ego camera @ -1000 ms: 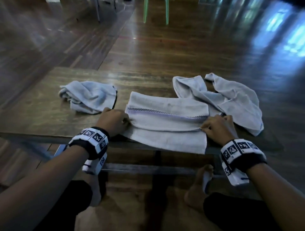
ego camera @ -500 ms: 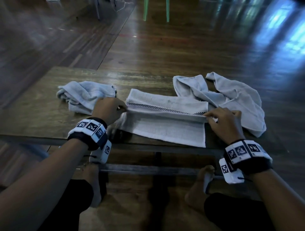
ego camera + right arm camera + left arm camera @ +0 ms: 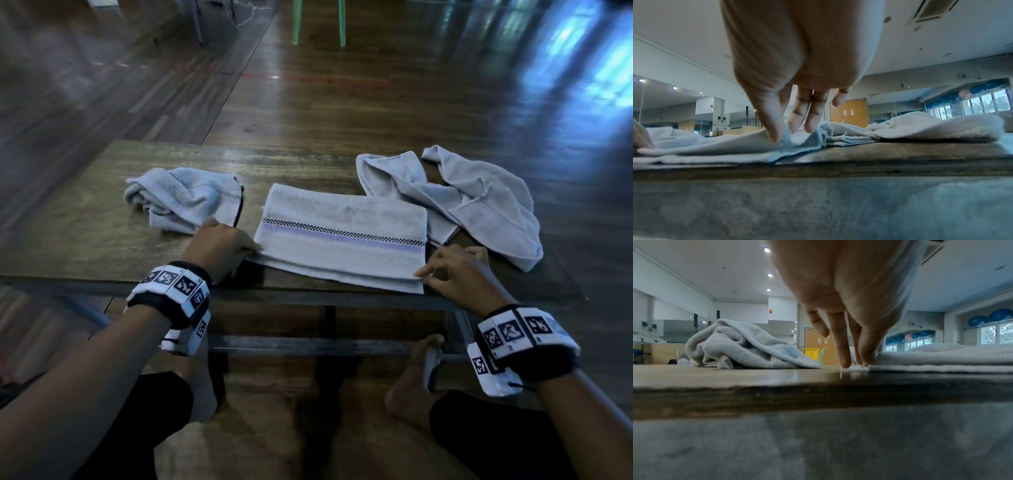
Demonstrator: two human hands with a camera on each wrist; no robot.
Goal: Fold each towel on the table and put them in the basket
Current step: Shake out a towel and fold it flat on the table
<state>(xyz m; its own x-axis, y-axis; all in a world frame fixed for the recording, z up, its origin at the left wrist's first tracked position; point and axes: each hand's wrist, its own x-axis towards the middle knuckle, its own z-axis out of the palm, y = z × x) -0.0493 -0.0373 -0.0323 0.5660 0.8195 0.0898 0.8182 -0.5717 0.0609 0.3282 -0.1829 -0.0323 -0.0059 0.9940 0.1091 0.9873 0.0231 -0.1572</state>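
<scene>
Left hand (image 3: pixel 219 248): at the near-left corner of the towel being worked. The left wrist view shows the fingers (image 3: pixel 842 344) pointing straight down, tips pressing the layered edge to the wood; nothing is curled round the cloth.

Right hand (image 3: pixel 459 274): at the near-right corner. In the right wrist view the thumb and forefinger pinch the upper layer (image 3: pixel 781 139) and hold it a little above the layer beneath.

Folded pale grey terry towel with a checked black-and-lilac band (image 3: pixel 342 236): lies flat between the two hands, at the near edge of the table, in the middle. Its long axis runs left to right, the band parallel to it. Each hand holds one short end, so neither is nearer. Judgement: the next fold would be across the long axis, one short end carried over to the other; the right hand, already gripping, looks the likelier to carry while the left pins.

Low dark wooden table (image 3: pixel 85 222): bears all three cloths.

Crumpled pale blue-grey towel (image 3: pixel 185 198): far-left of the left hand, just beside it, unfolded.

Loose light grey towel (image 3: pixel 479 202): far-right, its edge touching the folded one, unfolded.

Yellow slatted plastic basket (image 3: pixel 812 352): seen only in the left wrist view, far off beyond the table. Judgement: this may be the basket meant.
</scene>
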